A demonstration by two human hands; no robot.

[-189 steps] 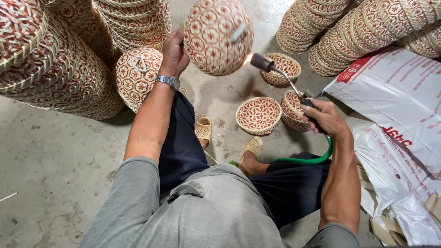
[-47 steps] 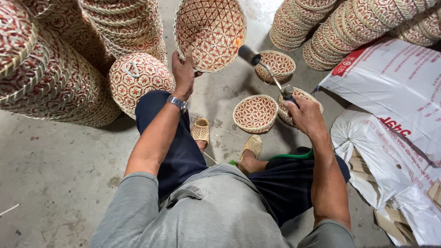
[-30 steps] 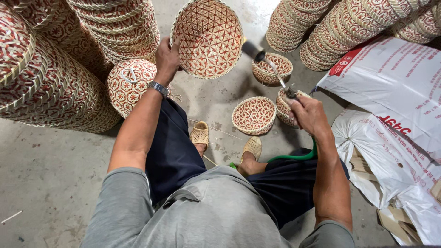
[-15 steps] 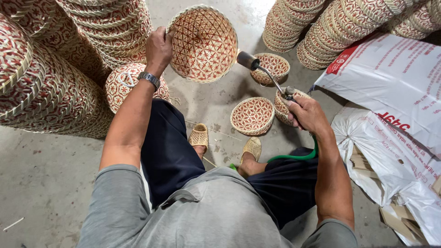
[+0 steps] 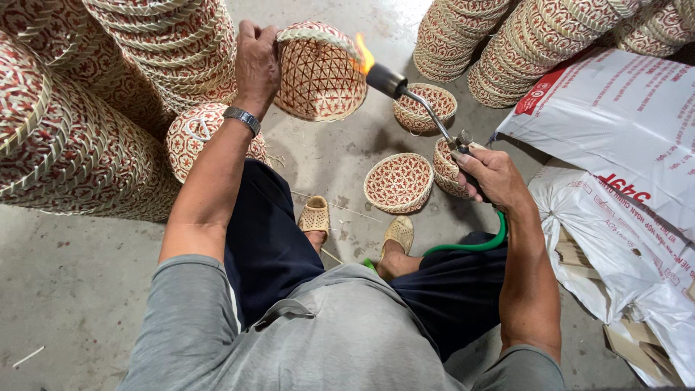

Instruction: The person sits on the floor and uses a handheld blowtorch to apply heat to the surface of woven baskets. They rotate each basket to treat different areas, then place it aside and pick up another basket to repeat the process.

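Note:
My left hand (image 5: 257,61) grips the rim of a round woven basket (image 5: 315,76) with a red and cream pattern, held up on its side above the floor. My right hand (image 5: 489,174) holds the handle of a gas torch (image 5: 416,98) fed by a green hose (image 5: 478,242). The torch's black nozzle sits at the basket's upper right rim, and an orange flame (image 5: 364,52) licks that edge. A metal watch is on my left wrist.
Tall stacks of similar baskets (image 5: 87,108) lean at the left and across the top right (image 5: 550,36). Three loose baskets (image 5: 398,182) lie on the concrete floor ahead of my sandalled feet (image 5: 358,224). White printed sacks (image 5: 622,166) lie at the right.
The basket has turned from facing me open-side to lying side-on, and my left hand moved to its rim. The torch nozzle moved up to the rim, and a flame now shows.

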